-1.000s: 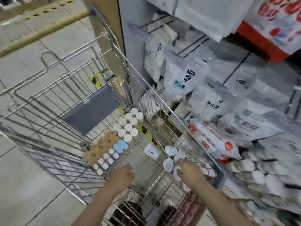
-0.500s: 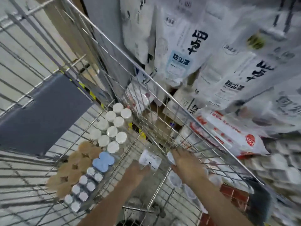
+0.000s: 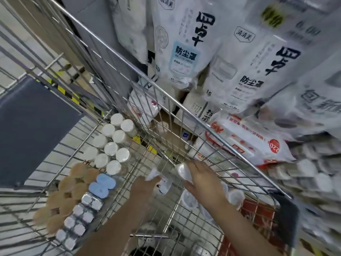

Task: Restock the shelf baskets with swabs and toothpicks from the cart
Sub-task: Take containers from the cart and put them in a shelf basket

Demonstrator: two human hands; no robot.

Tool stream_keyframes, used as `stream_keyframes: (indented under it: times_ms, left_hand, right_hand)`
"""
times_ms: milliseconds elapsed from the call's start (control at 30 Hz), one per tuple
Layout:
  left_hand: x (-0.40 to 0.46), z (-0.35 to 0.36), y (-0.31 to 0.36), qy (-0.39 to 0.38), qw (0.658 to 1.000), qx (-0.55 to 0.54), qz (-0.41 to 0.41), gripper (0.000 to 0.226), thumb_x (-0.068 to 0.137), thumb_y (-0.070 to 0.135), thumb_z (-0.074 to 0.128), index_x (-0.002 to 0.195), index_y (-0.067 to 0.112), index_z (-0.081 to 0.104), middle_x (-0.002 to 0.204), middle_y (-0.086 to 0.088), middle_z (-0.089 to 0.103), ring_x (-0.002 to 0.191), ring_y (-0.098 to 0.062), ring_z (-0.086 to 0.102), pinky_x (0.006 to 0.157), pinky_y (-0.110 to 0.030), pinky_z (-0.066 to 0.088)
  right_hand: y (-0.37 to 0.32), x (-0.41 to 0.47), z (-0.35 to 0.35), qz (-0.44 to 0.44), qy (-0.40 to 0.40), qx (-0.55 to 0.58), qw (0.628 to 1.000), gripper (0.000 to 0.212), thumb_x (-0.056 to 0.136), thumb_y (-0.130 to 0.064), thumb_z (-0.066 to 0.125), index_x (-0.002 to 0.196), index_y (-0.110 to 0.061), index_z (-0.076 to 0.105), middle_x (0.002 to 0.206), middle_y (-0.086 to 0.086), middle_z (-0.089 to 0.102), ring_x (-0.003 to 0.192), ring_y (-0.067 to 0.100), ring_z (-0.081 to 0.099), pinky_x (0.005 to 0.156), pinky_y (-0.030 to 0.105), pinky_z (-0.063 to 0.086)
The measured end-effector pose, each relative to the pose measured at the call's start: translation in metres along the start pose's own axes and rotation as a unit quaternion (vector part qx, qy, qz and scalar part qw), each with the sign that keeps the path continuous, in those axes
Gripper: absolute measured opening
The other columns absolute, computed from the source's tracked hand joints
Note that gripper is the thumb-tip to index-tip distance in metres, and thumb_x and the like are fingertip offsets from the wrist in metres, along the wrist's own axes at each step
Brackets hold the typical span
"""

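Observation:
Both my hands reach down into a wire cart (image 3: pixel 206 130). My left hand (image 3: pixel 143 188) closes around a small white-labelled pack (image 3: pixel 162 183) lying on the cart floor. My right hand (image 3: pixel 202 179) grips a clear round tub with a white lid (image 3: pixel 181 170). More clear tubs (image 3: pixel 234 197) lie under and right of that hand. At the cart's left stand white-lidded jars (image 3: pixel 112 145), tan-lidded jars (image 3: pixel 72 191), two blue-lidded tubs (image 3: pixel 103 183) and a row of small clear-lidded containers (image 3: pixel 81 217).
White hanging bags with black print (image 3: pixel 186 43) fill the shelf behind the cart. A red-and-white wipes pack (image 3: pixel 247 143) lies beyond the cart rim. Blurred white tubs (image 3: pixel 313 174) fill the shelf at right. A dark blue child-seat flap (image 3: pixel 31 126) is at left.
The view has dropped closer into the cart. Both hands have gone deeper toward its right side; my left hand has reached the white pack and my right has lifted one tub.

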State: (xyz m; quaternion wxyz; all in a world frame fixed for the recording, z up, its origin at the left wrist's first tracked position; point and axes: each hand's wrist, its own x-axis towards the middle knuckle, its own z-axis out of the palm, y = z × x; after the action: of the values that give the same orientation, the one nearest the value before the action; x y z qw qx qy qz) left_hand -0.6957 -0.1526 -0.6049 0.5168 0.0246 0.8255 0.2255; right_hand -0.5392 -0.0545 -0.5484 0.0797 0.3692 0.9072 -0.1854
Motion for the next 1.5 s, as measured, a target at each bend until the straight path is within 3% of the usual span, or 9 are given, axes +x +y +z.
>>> stream_keyframes:
  times_ms: [133,333,433,567,733,933,1100,1267,1500]
  left_hand:
    - [-0.022,-0.020,-0.003,0.033,0.997,-0.027,0.068,0.034,0.077,0.026,0.078,0.095,0.007,0.055,0.082,0.002,0.066,0.082,-0.021,0.058,0.075,-0.028,0.043]
    - [-0.114,-0.071,0.014,0.003,0.978,-0.093,0.188,0.031,0.078,0.005,0.074,0.093,0.019,0.051,0.077,0.006,0.062,0.066,0.007,0.063,0.053,-0.008,0.047]
    - [-0.173,-0.096,0.020,-0.055,0.961,-0.148,0.226,0.040,0.081,0.006,0.072,0.110,0.017,0.047,0.098,0.005,0.062,0.083,-0.001,0.059,0.064,-0.016,0.046]
    - [-0.243,-0.113,0.025,-0.110,0.949,-0.181,0.234,0.063,0.053,0.038,0.081,0.106,0.027,0.051,0.111,-0.005,0.060,0.098,-0.017,0.057,0.080,-0.034,0.046]
    - [-0.325,-0.104,0.027,-0.180,0.938,-0.155,0.253,0.074,0.042,0.042,0.080,0.110,0.022,0.058,0.096,-0.006,0.066,0.084,-0.023,0.059,0.077,-0.042,0.048]
    - [-0.415,-0.050,0.037,-0.220,0.922,-0.174,0.267,0.012,0.092,0.017,0.052,0.092,0.005,0.053,0.050,0.002,0.060,0.044,-0.011,0.057,0.047,-0.028,0.046]
    - [-0.495,0.013,0.034,-0.278,0.891,-0.070,0.351,0.080,0.036,0.066,0.082,0.102,0.028,0.060,0.098,-0.001,0.071,0.093,-0.022,0.065,0.087,-0.043,0.050]
    - [-0.584,0.106,0.023,-0.325,0.856,-0.021,0.401,0.039,0.071,0.021,0.081,0.100,0.028,0.057,0.106,0.003,0.065,0.091,-0.008,0.063,0.069,-0.021,0.047]
    - [-0.662,0.221,0.010,-0.413,0.803,0.042,0.428,0.068,0.040,0.049,0.075,0.101,0.022,0.057,0.098,0.005,0.066,0.072,0.005,0.064,0.056,-0.010,0.048]
  right_hand:
    - [-0.005,-0.019,-0.018,0.016,0.038,0.108,0.993,0.053,0.075,-0.021,0.071,0.124,-0.012,0.056,0.119,0.007,0.058,0.101,0.026,0.058,0.081,0.035,0.051]
    - [-0.034,-0.076,-0.085,0.093,0.089,0.306,0.943,0.054,0.082,-0.022,0.070,0.133,-0.027,0.051,0.120,-0.023,0.042,0.107,-0.006,0.045,0.089,0.004,0.033]
    - [-0.050,-0.122,-0.129,0.144,0.133,0.381,0.904,0.046,0.085,-0.022,0.070,0.126,-0.034,0.056,0.118,-0.030,0.043,0.111,-0.017,0.041,0.088,-0.002,0.029]
    - [-0.069,-0.195,-0.177,0.190,0.176,0.453,0.853,0.035,0.087,-0.035,0.064,0.114,-0.054,0.053,0.120,-0.041,0.045,0.118,-0.021,0.036,0.097,0.008,0.030]
    - [-0.073,-0.286,-0.211,0.250,0.227,0.500,0.797,0.035,0.081,-0.062,0.048,0.112,-0.051,0.058,0.119,-0.026,0.057,0.107,-0.007,0.053,0.091,0.023,0.044]
    - [-0.047,-0.390,-0.249,0.272,0.279,0.524,0.757,0.034,0.081,-0.054,0.062,0.113,-0.045,0.056,0.125,-0.025,0.051,0.094,-0.007,0.058,0.074,0.010,0.046]
    - [-0.004,-0.482,-0.267,0.275,0.330,0.530,0.731,0.047,0.079,-0.034,0.076,0.117,-0.042,0.052,0.122,-0.018,0.051,0.103,0.001,0.056,0.075,0.014,0.046]
    - [0.039,-0.579,-0.272,0.274,0.375,0.557,0.688,0.064,0.059,-0.033,0.082,0.117,-0.032,0.057,0.116,-0.014,0.062,0.098,-0.004,0.062,0.074,0.017,0.052]
    - [0.096,-0.701,-0.263,0.330,0.457,0.553,0.614,0.052,0.056,-0.035,0.090,0.101,-0.028,0.067,0.102,-0.007,0.068,0.086,0.002,0.066,0.068,0.020,0.053]
